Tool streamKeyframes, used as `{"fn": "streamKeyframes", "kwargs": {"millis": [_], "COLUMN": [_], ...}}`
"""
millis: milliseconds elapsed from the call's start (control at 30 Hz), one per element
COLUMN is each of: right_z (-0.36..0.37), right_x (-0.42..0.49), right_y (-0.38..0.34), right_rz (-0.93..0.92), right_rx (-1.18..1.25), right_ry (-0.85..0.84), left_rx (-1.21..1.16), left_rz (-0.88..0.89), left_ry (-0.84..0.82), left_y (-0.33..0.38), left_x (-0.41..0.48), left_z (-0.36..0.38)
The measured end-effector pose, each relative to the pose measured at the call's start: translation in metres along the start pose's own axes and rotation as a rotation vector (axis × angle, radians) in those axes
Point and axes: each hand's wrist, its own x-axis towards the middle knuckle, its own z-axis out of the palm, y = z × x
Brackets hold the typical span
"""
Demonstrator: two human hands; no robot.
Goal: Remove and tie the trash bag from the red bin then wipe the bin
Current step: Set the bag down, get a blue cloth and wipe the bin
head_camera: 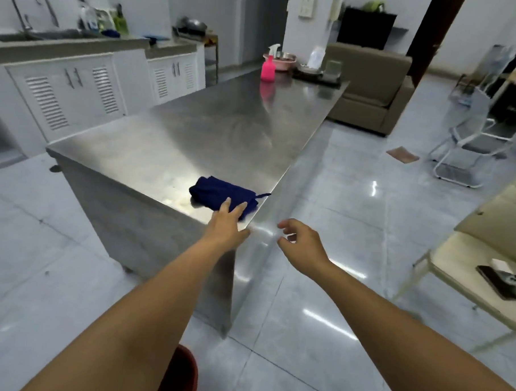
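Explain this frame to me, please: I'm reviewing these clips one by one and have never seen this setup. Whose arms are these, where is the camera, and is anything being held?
There is no machine here. One wide-angle camera sits on a person's head, looking forward and down, so the two bare arms are that person's own. The left hand reaches onto the near corner of a steel table, fingers resting flat on a folded dark blue cloth; it has not closed around it. The right hand hangs just off the table's edge, fingers loosely curled, holding nothing. At the table's far end stand a pink spray bottle and some dishes. The red bin shows only as a sliver at the bottom, between the arms; whether a bag is in it cannot be seen.
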Motion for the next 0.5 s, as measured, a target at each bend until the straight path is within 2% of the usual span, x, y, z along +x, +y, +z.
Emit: {"fn": "streamKeyframes", "kwargs": {"millis": [100,233,400,500], "right_z": [-0.018,-0.023,-0.025,-0.029], "right_x": [0.046,0.082,0.099,0.108], "right_y": [0.016,0.033,0.062,0.074], "right_rz": [0.000,-0.009,0.015,0.039], "right_rx": [0.009,0.040,0.108,0.105], "right_ry": [-0.060,-0.129,-0.177,-0.187], "left_rx": [0.107,0.411,0.397,0.479], "left_rz": [-0.054,-0.109,-0.119,-0.072], "left_ry": [-0.020,-0.092,0.142,0.142], "left_y": [0.010,0.011,0.008,0.005], "left_x": [0.050,0.087,0.114,0.122], "left_z": [0.025,0.048,0.054,0.051]}}
